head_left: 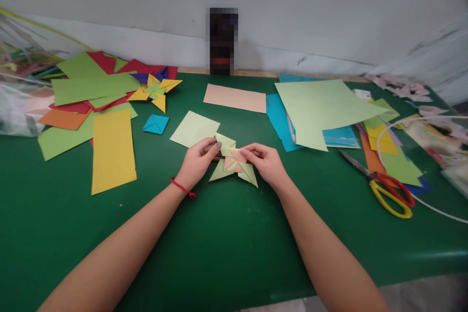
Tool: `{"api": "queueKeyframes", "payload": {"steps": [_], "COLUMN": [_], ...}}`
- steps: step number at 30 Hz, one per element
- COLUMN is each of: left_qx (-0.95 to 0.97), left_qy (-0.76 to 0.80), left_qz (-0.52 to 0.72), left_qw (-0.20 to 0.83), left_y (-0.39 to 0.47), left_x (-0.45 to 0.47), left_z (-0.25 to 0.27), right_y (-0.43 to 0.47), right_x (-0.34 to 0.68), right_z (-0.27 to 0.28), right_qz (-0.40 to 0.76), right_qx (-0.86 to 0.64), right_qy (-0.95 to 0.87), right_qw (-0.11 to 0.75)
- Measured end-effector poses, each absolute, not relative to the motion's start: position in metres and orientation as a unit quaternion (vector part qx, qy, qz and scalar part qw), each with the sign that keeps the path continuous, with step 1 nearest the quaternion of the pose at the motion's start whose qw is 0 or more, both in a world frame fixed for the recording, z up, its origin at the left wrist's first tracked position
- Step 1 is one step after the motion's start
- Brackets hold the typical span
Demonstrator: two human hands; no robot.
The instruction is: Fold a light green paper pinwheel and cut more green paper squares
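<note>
Left hand (197,162) and right hand (269,163) work close together ahead of me, one at each side of a folded paper star (234,165) in pale green and pink. I have the left thumb and fingertips pinched at its upper-left green point, with hardly any gap between them. The right thumb and index finger are likewise drawn together at the pink flap on its upper right, the other fingers curled in. The star sits low over the middle of the green tabletop (234,243); I cannot tell whether its lower points touch the surface. Just behind it I see a pale green square (194,127), and farther back a pink strip (235,98). To my left lie a small blue folded piece (156,125), a finished-looking star (157,89) in yellow, green and purple, and a long yellow sheet (113,151) overlapping the heap of coloured paper (95,88). On my right, a large pale green sheet (325,107) lies partly over blue packets (343,139), and scissors (374,175) with one red and one yellow handle rest near some paper scraps (398,162). A red cord bracelet (183,188) circles the left wrist.
</note>
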State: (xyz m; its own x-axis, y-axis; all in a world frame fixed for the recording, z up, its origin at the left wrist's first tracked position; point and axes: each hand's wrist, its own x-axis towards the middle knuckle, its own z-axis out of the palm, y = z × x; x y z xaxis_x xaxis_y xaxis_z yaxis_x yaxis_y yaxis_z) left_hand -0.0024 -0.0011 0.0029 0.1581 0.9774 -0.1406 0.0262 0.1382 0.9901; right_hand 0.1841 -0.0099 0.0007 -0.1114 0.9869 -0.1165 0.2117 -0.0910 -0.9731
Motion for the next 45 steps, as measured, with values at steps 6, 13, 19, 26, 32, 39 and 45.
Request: {"api": "queueKeyframes", "payload": {"steps": [6,13,19,26,32,39,45], "left_qx": [0.472,0.479,0.454,0.421,0.425,0.428,0.386], "left_qy": [0.511,0.518,0.501,0.508,0.497,0.464,0.445], "left_qz": [0.416,0.403,0.42,0.44,0.453,0.442,0.465], "left_qw": [0.586,0.583,0.605,0.609,0.605,0.637,0.66], "left_y": [0.0,0.001,0.0,0.0,0.0,0.002,0.005], "left_x": [-0.005,-0.006,-0.005,-0.004,-0.004,-0.005,-0.008], "left_z": [0.001,-0.001,0.002,0.004,0.002,0.001,0.001], "right_y": [-0.014,-0.015,-0.015,-0.015,-0.015,-0.011,-0.016], "right_x": [0.181,0.18,0.18,0.179,0.18,0.184,0.19], "right_z": [0.007,0.007,0.008,0.009,0.008,0.006,0.016], "right_qz": [0.508,0.495,0.505,0.509,0.514,0.52,0.692], "right_qx": [-0.527,-0.539,-0.531,-0.531,-0.527,-0.494,-0.416], "right_qy": [-0.585,-0.585,-0.587,-0.588,-0.591,-0.579,-0.511], "right_qw": [0.349,0.35,0.345,0.336,0.329,0.388,0.294]}}
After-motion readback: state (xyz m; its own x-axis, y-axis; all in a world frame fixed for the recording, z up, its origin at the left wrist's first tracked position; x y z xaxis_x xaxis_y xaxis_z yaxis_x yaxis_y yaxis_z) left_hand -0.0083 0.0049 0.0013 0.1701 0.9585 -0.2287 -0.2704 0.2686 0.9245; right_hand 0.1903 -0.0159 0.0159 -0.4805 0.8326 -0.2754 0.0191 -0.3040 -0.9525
